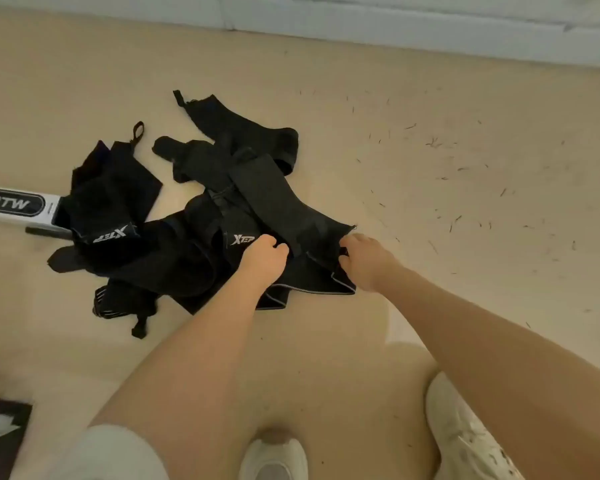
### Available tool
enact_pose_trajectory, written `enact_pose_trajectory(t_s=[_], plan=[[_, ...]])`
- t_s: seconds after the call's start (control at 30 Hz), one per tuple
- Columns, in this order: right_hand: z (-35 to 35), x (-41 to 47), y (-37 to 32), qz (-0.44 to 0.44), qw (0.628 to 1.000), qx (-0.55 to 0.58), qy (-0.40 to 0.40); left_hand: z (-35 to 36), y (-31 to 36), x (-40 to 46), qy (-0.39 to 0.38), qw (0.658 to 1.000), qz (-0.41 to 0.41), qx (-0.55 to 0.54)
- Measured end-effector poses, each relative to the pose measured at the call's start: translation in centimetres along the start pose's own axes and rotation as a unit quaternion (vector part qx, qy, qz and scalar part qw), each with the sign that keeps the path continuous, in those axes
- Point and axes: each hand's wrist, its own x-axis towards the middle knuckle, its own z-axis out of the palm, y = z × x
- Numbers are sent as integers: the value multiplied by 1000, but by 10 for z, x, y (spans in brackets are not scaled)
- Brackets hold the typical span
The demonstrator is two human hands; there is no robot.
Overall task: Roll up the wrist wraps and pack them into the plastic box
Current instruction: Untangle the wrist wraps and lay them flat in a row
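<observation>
I'm looking down at a heap of black wrist wraps (201, 216) tangled together on the beige floor (430, 188), several showing white "XTEP" lettering and thin loops at their ends. My left hand (262, 259) has its fingers curled into the fabric near the middle of the pile, just beside one of the logos, gripping a fold of a wrap. My right hand (364, 261) pinches the near right corner of a wrap with a grey edge, at the right side of the heap. A white and black tube-like object (14, 206) marked "BRTW" lies at the left edge, its end tucked under one wrap. Two pale shoes (274, 459) show at the bottom of my view, and short dark fibres (465, 202) are scattered over the floor to the right.
</observation>
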Motion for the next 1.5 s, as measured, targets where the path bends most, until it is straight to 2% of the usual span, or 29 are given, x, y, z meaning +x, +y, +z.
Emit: enact_pose_trajectory(t_s=[0.1,0.23,0.3,0.4,0.47,0.6,0.7,0.8,0.9,0.93,1.07,1.2,1.23,1.3,1.37,1.43,1.5], plan=[[3,23,5,2,996,85,1,18,-1,13,3,992,-30,-121],[8,45,11,-1,985,173,1,33,11,28,31,948,-99,-301],[6,43,14,16,977,212,20,37,25,29,54,940,-93,-323],[-9,25,18,37,946,318,55,37,56,13,69,947,-31,-314],[-27,6,20,29,906,416,75,31,77,-6,50,934,48,-350],[-74,-39,23,-23,844,525,108,9,115,-55,-2,915,168,-368],[-103,-78,25,-58,807,567,151,-9,138,-95,-14,908,234,-348],[-124,-118,23,-69,802,557,205,-25,154,-135,1,912,289,-291],[-138,-159,21,-80,786,577,206,-40,164,-173,-12,913,336,-230],[-143,-172,22,-82,773,600,188,-44,168,-186,-44,913,351,-205],[-164,-218,28,-51,682,721,110,-49,180,-231,-213,900,370,-89],[-167,-246,40,-46,607,782,134,-51,180,-255,-282,890,359,19],[-167,-251,44,-53,599,785,149,-51,179,-259,-292,888,351,45],[-164,-257,50,-75,615,763,184,-47,176,-262,-290,890,340,93],[-161,-265,54,-107,648,728,197,-39,175,-262,-251,904,333,91],[-157,-271,58,-139,679,697,186,-32,176,-263,-225,922,314,-40],[-153,-276,63,-159,710,666,165,-24,182,-265,-233,898,278,-247]])
